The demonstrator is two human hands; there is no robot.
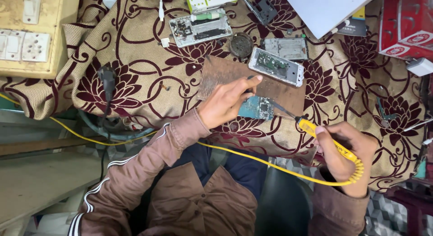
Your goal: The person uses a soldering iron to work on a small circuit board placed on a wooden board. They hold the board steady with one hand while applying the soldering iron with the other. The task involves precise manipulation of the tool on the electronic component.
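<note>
While left hand (224, 103) pins blue circuit board (258, 108) on wooden block (225, 73), right hand (345, 152) grips yellow soldering iron (315, 132), tip at board

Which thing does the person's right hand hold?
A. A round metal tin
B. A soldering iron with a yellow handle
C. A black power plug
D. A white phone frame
B: the right hand closes around the yellow handle of the soldering iron, whose dark tip points at the small blue circuit board beside the left hand.
</note>
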